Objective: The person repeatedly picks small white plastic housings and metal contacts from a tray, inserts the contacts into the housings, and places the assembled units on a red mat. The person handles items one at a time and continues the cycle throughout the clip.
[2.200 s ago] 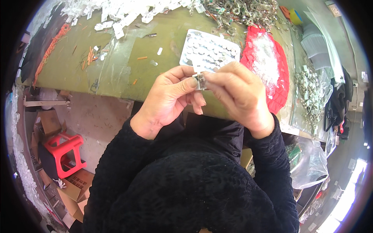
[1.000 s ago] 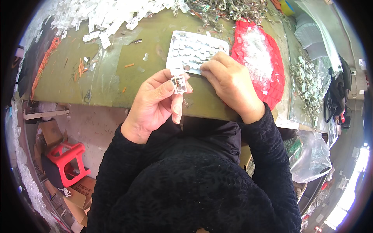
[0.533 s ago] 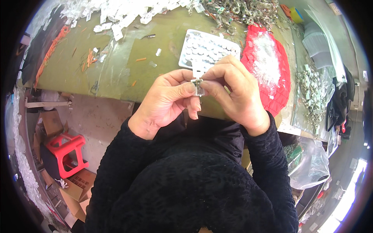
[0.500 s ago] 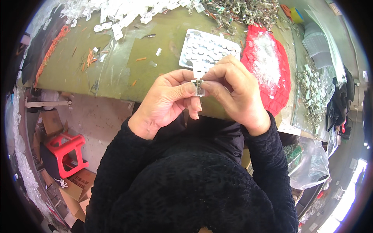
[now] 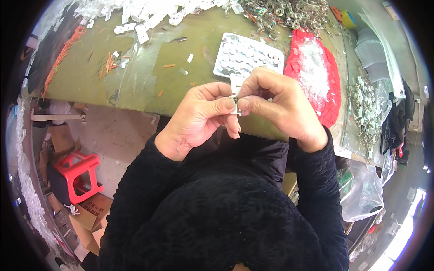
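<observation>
While the left hand (image 5: 201,110) pinches a small clear plastic case (image 5: 237,83) between thumb and forefinger near the centre of the frame, its other fingers curl loosely beneath. Closed against the right side of the case, the thumb and forefinger of the right hand (image 5: 287,101) grip it too; whether they also hold some smaller part between them cannot be told. The case's pale, slotted flap stands up above the fingertips, toward the top of the frame.

Just above the hands lies a white tray (image 5: 217,65) of small round discs (image 5: 244,52), on a green tabletop (image 5: 144,97). To its right, a red cloth (image 5: 334,86) bears a heap of clear bits (image 5: 313,65). White plastic pieces (image 5: 142,13) spread over the upper left, and a tangle of metallic parts (image 5: 289,13) fills the top, right of centre. Orange strands (image 5: 61,61) trail down the left side of the tabletop. Farther out, a red stool (image 5: 77,174) stands at the lower left above a cardboard box (image 5: 92,212), and a clear plastic bag (image 5: 366,194) hangs at the lower right.
</observation>
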The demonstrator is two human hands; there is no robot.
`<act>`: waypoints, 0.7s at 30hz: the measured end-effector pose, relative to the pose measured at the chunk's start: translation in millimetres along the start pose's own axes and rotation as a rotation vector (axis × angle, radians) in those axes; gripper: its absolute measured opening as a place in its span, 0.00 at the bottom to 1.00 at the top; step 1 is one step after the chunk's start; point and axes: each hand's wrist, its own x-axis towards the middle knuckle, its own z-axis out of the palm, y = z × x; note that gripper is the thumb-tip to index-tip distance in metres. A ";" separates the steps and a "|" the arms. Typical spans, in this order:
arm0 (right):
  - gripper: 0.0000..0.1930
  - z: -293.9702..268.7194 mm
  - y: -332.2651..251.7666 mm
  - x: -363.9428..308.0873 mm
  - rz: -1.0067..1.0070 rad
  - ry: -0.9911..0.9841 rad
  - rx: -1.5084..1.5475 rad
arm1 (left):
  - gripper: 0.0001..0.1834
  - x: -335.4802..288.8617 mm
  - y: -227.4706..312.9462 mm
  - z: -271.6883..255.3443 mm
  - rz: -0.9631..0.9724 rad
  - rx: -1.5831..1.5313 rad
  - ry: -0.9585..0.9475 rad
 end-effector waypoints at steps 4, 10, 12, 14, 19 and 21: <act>0.10 -7.6 -1.2 8.3 0.195 -0.127 0.141 | 0.14 -0.5 4.8 0.1 -0.051 0.082 -0.030; 0.19 -13.5 -6.0 4.1 0.239 -0.205 0.158 | 0.13 -2.7 6.4 2.5 -0.112 0.182 -0.101; 0.15 -10.4 -9.5 -2.7 0.189 -0.196 0.225 | 0.10 -4.6 8.2 3.6 -0.117 0.175 -0.162; 0.11 -9.5 -13.6 -13.0 0.140 -0.175 0.235 | 0.10 -8.6 6.0 5.6 -0.116 0.166 -0.171; 0.07 16.0 -13.4 -39.7 -0.206 0.186 -0.209 | 0.11 -24.4 -0.1 11.8 -0.186 0.180 -0.151; 0.06 28.3 -10.8 -52.9 -0.362 0.328 -0.389 | 0.12 -28.6 -2.6 15.2 -0.198 0.230 -0.131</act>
